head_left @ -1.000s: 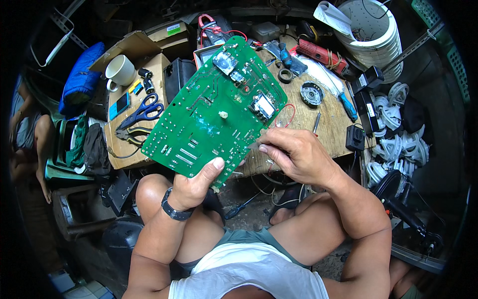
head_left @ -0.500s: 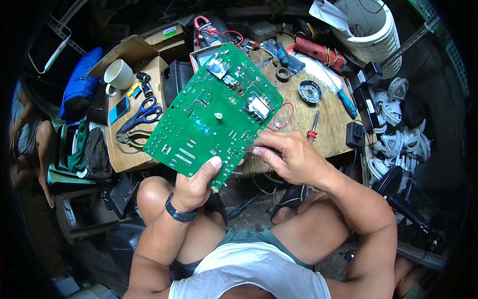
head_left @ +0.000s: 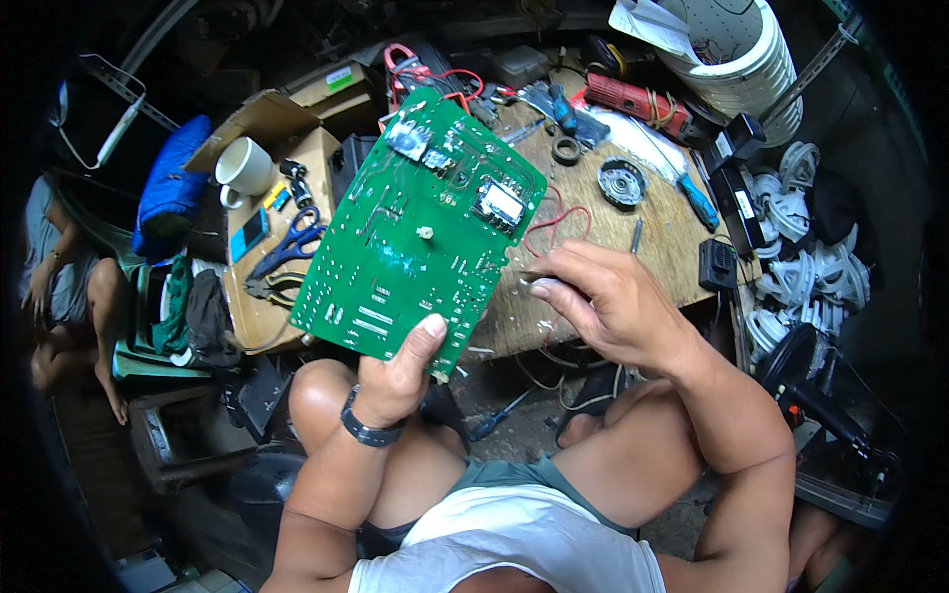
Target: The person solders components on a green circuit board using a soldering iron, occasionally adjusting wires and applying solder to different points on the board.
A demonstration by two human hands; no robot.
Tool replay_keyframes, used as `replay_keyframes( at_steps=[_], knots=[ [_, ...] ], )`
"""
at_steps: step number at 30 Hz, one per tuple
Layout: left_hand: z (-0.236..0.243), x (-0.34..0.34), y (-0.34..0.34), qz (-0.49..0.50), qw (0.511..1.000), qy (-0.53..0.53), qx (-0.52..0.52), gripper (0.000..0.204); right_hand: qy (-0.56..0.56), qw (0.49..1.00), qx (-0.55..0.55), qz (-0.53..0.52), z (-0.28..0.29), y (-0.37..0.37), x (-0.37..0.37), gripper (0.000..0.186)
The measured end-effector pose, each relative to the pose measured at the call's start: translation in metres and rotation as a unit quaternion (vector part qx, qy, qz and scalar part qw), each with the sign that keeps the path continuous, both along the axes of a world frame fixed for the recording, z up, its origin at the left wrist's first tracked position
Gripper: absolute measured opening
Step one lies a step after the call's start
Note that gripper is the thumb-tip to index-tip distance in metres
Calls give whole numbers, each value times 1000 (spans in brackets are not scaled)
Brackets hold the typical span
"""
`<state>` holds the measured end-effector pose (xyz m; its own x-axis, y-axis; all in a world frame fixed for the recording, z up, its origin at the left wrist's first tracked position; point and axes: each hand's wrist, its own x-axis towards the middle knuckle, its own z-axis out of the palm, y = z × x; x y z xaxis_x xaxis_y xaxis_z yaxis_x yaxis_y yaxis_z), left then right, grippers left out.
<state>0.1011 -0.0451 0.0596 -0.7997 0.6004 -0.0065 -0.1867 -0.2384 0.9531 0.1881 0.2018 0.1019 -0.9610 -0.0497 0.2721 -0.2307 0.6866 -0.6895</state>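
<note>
- One corner fills my left hand (head_left: 393,374): thumb flat on the face of the green circuit board (head_left: 400,232), near its close right corner, the other fingers hidden beneath.
- The board is up in front of me, over the near part of the wooden table (head_left: 682,267); its long axis runs away from me, leaning right.
- Just right of the board is my right hand (head_left: 603,296), the nearer one to its long right edge. Thumb and forefinger are pinched almost together on a small thin piece (head_left: 529,277); it's too small to say what.
- From that pinch the board lies straight to the left, across a narrow gap.
- Half a second ago those fingertips met the edge; now bare wood shows between.
- Left of the board lie blue scissors (head_left: 300,240); right and beyond, a round metal part (head_left: 623,185), then a red power tool (head_left: 633,102).
</note>
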Motion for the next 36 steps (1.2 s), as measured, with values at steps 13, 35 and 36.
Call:
replay_keyframes(
  at_steps=[13, 35, 36],
  knots=[
    [-7, 15, 8, 73, 996, -38, 27, 39, -1, 994, -106, -22, -23, -37, 3, 32],
    [2, 28, 12, 28, 996, 77, -18, 34, -109, 972, -203, -45, -26, -47, -3, 34],
    [2, 28, 13, 33, 996, 78, -14, 34, -111, 971, -209, -41, -26, -46, -3, 34]
  ],
)
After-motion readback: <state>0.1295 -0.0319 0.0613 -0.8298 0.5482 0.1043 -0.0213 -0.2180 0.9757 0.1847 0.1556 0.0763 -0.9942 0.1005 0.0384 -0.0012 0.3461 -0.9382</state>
